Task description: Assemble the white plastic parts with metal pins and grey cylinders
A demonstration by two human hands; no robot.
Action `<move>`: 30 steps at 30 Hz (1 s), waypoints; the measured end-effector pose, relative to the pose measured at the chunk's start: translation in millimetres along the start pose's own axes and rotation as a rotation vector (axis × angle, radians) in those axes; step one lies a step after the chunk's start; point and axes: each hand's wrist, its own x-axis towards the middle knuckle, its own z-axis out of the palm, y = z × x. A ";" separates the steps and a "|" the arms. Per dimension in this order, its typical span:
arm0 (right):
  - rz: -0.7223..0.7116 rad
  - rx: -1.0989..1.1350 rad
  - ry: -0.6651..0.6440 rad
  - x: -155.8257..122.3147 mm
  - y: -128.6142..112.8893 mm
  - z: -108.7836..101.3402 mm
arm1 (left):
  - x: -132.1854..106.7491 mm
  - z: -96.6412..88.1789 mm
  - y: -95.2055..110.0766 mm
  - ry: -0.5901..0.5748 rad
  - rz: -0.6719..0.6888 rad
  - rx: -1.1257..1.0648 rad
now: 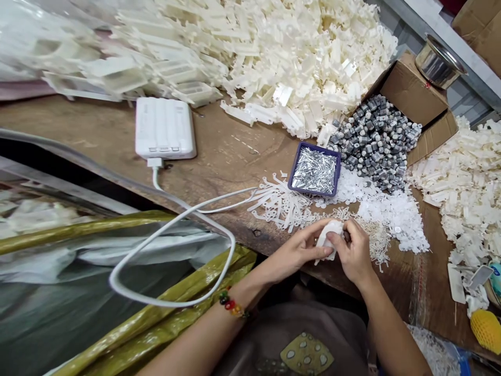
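Between left hand [300, 247] and right hand [355, 246] sits a white part [332, 229].

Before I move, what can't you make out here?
All in the head view:
White plastic piece: partly hidden by the left hand and right hand.
Floor of the purple square plastic tray: covered by thin silver metal pins.
Yellow mesh-textured object: cut off by the right edge.
Print on white boxy power bank: too small.

Left of centre on my feed, a white power bank [165, 128], its plugged-in white cable [176, 304] looping below; lower left, a yellow-edged plastic sheet [117, 334]. Upper right, a shiny metal bowl [440, 62] and brown cardboard [479, 26]; lower right, a yellow foam net [486, 330].
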 end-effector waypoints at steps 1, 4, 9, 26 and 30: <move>-0.015 -0.011 -0.042 0.7 -3.4 -0.3 | 0.2 -3.8 -2.1 -0.027 -0.021 -0.104; -0.043 -0.035 -0.126 1.3 -13.0 -3.5 | -0.6 -12.2 -7.9 -0.088 -0.070 -0.381; 0.053 0.149 -0.181 5.7 -20.1 -10.8 | -1.9 -14.7 -11.0 -0.216 -0.097 -0.554; 0.168 0.377 -0.229 10.0 -15.3 -1.1 | -5.0 -12.8 -7.3 -0.245 -0.139 -0.521; 0.220 0.527 -0.230 10.1 -7.8 1.0 | -7.4 -11.1 -2.9 -0.215 -0.159 -0.464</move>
